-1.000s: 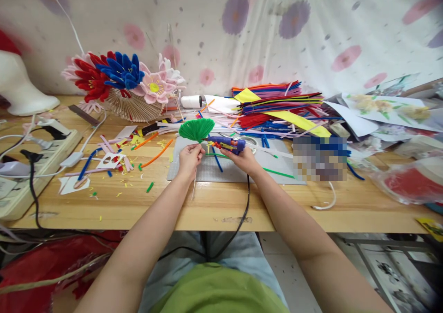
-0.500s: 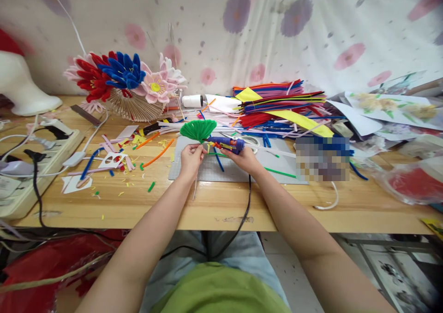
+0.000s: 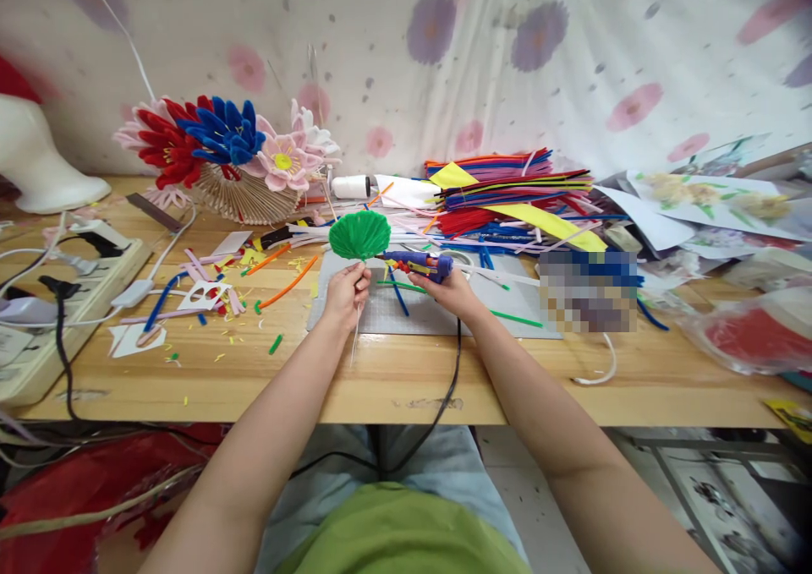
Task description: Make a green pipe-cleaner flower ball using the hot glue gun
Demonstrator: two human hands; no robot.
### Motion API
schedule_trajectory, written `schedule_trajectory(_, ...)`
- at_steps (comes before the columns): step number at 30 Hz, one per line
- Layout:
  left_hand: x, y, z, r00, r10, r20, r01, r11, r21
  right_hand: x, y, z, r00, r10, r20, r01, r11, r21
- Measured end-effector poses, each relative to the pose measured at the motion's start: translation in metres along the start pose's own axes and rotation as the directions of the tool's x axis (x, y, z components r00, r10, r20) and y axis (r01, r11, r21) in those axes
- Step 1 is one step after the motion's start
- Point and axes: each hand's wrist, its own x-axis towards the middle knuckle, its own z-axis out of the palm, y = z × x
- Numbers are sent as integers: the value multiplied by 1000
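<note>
Black cord (image 3: 453, 356) drops past the bench edge (image 3: 298, 410); best left slack. Left hand (image 3: 347, 295) pinching a thin wire stem (image 3: 356, 336) just below the green fuzzy fan (image 3: 359, 235), held up toward the grey mat's (image 3: 406, 324) left end. Right hand (image 3: 452, 292) wrapped round the blue glue gun (image 3: 424, 264), nozzle (image 3: 384, 256) aimed at the fan's base; contact unclear. My judgement: steady stem, small dab, left hand clear of the tip. Bundled pipe cleaners (image 3: 523, 187) lie beyond.
</note>
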Motion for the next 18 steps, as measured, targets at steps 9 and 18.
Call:
schedule_trajectory(9,1,19,-7,991,-45,124,81,952,-297,-18,-5,-71,934,187,-304,-202,979,-20)
schedule_trajectory(18,3,14,-7,991,-16,134,58,950,-308,-51,35,-136,714,396,-577,-491,871,-11)
